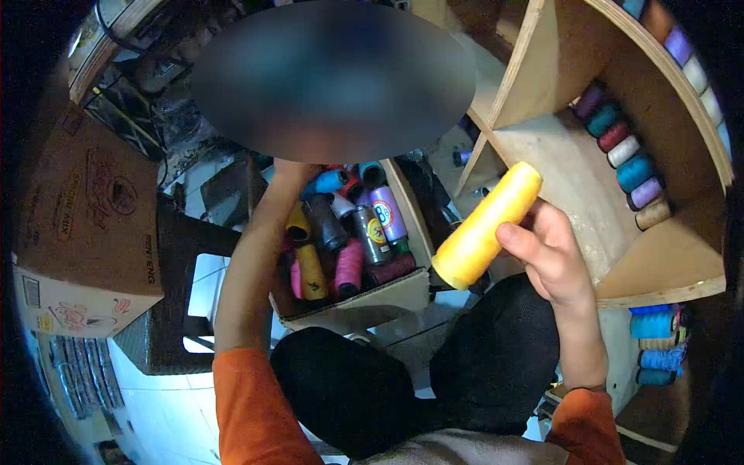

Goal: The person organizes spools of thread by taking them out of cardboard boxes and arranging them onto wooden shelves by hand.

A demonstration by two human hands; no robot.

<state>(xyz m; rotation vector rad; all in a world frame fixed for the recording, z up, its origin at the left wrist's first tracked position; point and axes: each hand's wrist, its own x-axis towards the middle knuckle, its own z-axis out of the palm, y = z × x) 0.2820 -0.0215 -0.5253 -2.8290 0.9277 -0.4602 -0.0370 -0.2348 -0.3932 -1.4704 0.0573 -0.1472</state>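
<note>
My right hand (pixel 546 252) holds a yellow thread cone (pixel 488 225) by its side, thumb on the near face, tilted with its narrow end up to the right. The cone is in the air, between the open box and the wooden shelf. My left forearm reaches forward along the left side of the cardboard box (pixel 356 306), and my left hand (pixel 298 169) is mostly hidden by the blurred patch at the box's far edge. Inside the box lie several spools, among them a pink one (pixel 349 263), a purple one (pixel 387 213) and a grey one (pixel 373 236).
A curved wooden shelf (pixel 659 291) on the right holds a row of coloured spools (pixel 635 172); more blue spools (pixel 655 325) sit below it. At the left stands a brown carton (pixel 89 209) beside a dark stand (pixel 182 294). White floor tiles (pixel 163 411) show at the lower left.
</note>
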